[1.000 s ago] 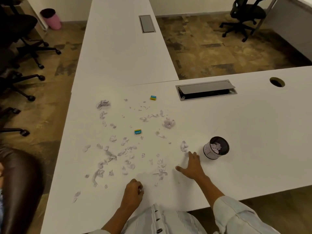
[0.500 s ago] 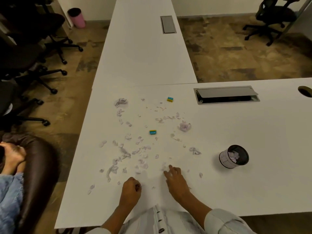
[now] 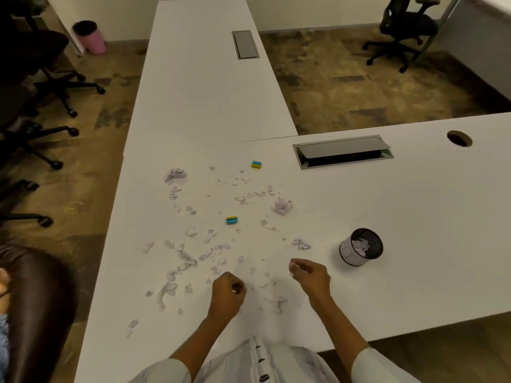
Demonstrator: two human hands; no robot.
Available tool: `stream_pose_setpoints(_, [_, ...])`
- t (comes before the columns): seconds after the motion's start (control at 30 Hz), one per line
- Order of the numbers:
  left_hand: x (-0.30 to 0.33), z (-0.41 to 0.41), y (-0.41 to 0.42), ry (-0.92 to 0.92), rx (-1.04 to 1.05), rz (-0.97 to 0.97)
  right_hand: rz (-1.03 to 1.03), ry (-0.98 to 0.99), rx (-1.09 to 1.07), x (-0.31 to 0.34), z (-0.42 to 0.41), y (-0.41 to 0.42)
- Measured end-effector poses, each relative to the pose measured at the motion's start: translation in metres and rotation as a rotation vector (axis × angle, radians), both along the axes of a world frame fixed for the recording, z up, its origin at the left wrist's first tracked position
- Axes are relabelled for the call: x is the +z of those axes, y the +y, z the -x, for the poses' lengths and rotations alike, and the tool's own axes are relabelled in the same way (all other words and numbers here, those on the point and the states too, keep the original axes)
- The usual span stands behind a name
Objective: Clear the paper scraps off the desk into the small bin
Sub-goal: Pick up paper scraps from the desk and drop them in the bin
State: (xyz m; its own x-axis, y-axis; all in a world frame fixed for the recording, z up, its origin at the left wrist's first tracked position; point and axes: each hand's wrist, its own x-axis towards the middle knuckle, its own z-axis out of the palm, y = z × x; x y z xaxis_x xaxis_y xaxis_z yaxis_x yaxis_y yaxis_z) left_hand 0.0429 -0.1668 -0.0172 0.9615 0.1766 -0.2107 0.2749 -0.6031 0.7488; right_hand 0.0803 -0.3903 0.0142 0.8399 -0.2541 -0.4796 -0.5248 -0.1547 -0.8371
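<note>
Several pale lilac paper scraps (image 3: 190, 261) lie scattered over the white desk (image 3: 414, 217), with crumpled wads at the far left (image 3: 176, 175) and centre (image 3: 281, 206). The small bin (image 3: 360, 246), a black-rimmed white cup with scraps inside, stands upright to the right. My left hand (image 3: 227, 295) is fisted on the desk near the front edge, a bit of white paper showing between its fingers. My right hand (image 3: 311, 275) is raised a little, left of the bin, fingers pinched on small paper scraps.
Two small yellow-and-blue erasers (image 3: 231, 220) (image 3: 256, 164) sit among the scraps. A cable hatch (image 3: 343, 153) and a grommet hole (image 3: 459, 138) lie at the back. Office chairs (image 3: 41, 78) stand left, a pink floor bin (image 3: 90, 37) far left. Another person sits at lower left.
My right hand went from flat on the desk by the bin, swept left over the scraps, and now lifts pinching some. My left hand has stayed fisted. The view shifted.
</note>
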Motion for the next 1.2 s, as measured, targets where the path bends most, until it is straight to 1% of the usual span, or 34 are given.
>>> stream_pose_setpoints(0.07, [0.012,-0.014,-0.02,-0.021,-0.021,0.051,-0.043,-0.054,-0.144,0.022,-0.013,-0.03])
stream_pose_setpoints(0.1, [0.019,-0.021,-0.032,-0.032,-0.039,0.074,-0.023,-0.082,-0.207,0.033,-0.019,-0.046])
stream_pose_setpoints(0.17, [0.031,-0.036,-0.057,-0.056,-0.082,0.121,0.094,-0.14,-0.313,0.055,-0.033,-0.079])
stream_pose_setpoints(0.23, [0.041,-0.049,-0.083,-0.074,-0.121,0.157,0.202,-0.209,-0.363,0.069,-0.044,-0.107])
stream_pose_setpoints(0.3, [0.049,-0.062,-0.11,-0.081,-0.15,0.181,0.28,-0.226,-0.324,0.073,-0.055,-0.127])
stream_pose_setpoints(0.4, [0.061,-0.082,-0.15,-0.081,-0.182,0.229,0.325,-0.137,-0.133,0.068,-0.068,-0.148])
stream_pose_setpoints(0.47, [0.07,-0.093,-0.176,-0.08,-0.204,0.252,0.334,-0.103,-0.048,0.068,-0.071,-0.158])
stream_pose_setpoints(0.57, [0.083,-0.108,-0.21,-0.089,-0.246,0.262,0.35,-0.123,-0.065,0.07,-0.07,-0.172])
stream_pose_setpoints(0.63, [0.09,-0.117,-0.231,-0.074,-0.318,0.247,0.346,-0.154,-0.1,0.075,-0.065,-0.181])
stream_pose_setpoints(0.73, [0.095,-0.125,-0.25,0.026,-0.419,0.252,0.352,-0.171,-0.127,0.075,-0.053,-0.193])
stream_pose_setpoints(0.8, [0.094,-0.127,-0.252,0.088,-0.436,0.289,0.359,-0.166,-0.132,0.071,-0.043,-0.199])
stream_pose_setpoints(0.87, [0.089,-0.126,-0.246,0.099,-0.426,0.302,0.357,-0.172,-0.126,0.066,-0.033,-0.2])
stream_pose_setpoints(0.97, [0.077,-0.123,-0.22,0.099,-0.378,0.224,0.379,-0.181,-0.019,0.049,-0.018,-0.19])
stream_pose_setpoints(1.07, [0.056,-0.111,-0.177,0.122,-0.326,0.086,0.416,-0.113,0.205,0.018,-0.004,-0.171])
stream_pose_setpoints(1.13, [0.04,-0.097,-0.145,0.203,-0.326,-0.046,0.447,0.005,0.412,-0.008,0.005,-0.155])
stream_pose_setpoints(1.2, [0.028,-0.077,-0.114,0.326,-0.371,-0.219,0.474,0.12,0.581,-0.03,0.012,-0.139])
